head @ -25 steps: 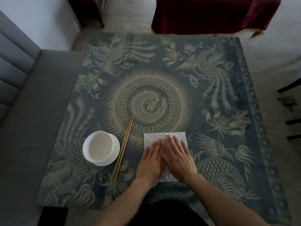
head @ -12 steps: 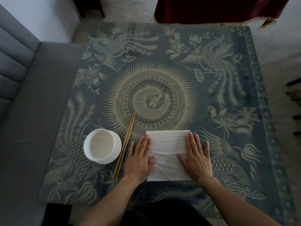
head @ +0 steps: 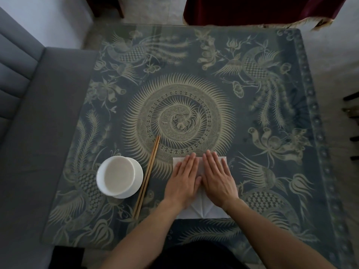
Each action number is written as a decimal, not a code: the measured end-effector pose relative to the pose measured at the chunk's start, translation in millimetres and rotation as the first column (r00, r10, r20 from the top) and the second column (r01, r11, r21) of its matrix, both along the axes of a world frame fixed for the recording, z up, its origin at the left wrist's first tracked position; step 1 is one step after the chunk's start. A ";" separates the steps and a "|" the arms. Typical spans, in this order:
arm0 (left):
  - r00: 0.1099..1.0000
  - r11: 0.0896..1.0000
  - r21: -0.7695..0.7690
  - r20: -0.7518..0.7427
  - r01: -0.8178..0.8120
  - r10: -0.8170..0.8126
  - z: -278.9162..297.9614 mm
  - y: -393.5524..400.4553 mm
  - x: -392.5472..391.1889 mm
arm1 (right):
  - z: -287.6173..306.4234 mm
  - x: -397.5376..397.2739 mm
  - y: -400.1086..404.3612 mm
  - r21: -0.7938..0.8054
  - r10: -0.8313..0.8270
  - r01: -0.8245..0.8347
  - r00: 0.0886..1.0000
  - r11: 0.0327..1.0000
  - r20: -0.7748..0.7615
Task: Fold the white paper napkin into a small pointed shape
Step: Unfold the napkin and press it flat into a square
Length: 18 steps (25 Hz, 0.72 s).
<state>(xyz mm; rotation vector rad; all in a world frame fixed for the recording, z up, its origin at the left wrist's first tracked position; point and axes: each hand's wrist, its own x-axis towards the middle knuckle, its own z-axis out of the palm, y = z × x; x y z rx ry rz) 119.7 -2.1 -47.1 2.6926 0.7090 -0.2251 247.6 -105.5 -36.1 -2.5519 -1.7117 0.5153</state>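
Left hand [head: 182, 181] and right hand [head: 217, 179] flat, fingers together, side by side, pressing napkin [head: 202, 209] onto desk [head: 252, 171]. Creases fan to point under wrists. Folding partway, judging by broad sheet; narrowing folds left. Bowl [head: 118, 176], chopsticks [head: 147, 175] left of left hand

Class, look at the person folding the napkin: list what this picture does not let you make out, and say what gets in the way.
Head view only:
1. The napkin's middle folds: both flat hands, left hand and right hand, cover them.
2. What lies between bowl and saucer: the bowl hides it.
3. The dark red cloth: cut off by the top edge.
4. The dark objects on the right: cropped and too dim.
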 end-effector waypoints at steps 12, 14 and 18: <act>0.996 0.994 0.078 -0.031 -0.080 0.083 3.3 19.8 -36.3 | -3.7 27.7 -25.9 0.023 -0.208 0.208 0.977 0.978 0.037; 0.998 0.998 0.033 0.041 -0.049 0.048 6.9 3.4 -43.5 | 1.6 15.1 -33.1 0.068 -0.164 0.161 0.986 0.985 0.025; 0.998 1.000 0.010 0.060 0.016 -0.017 1.6 -36.5 -65.2 | -4.6 -33.9 -63.7 0.138 0.047 -0.048 0.999 0.989 0.007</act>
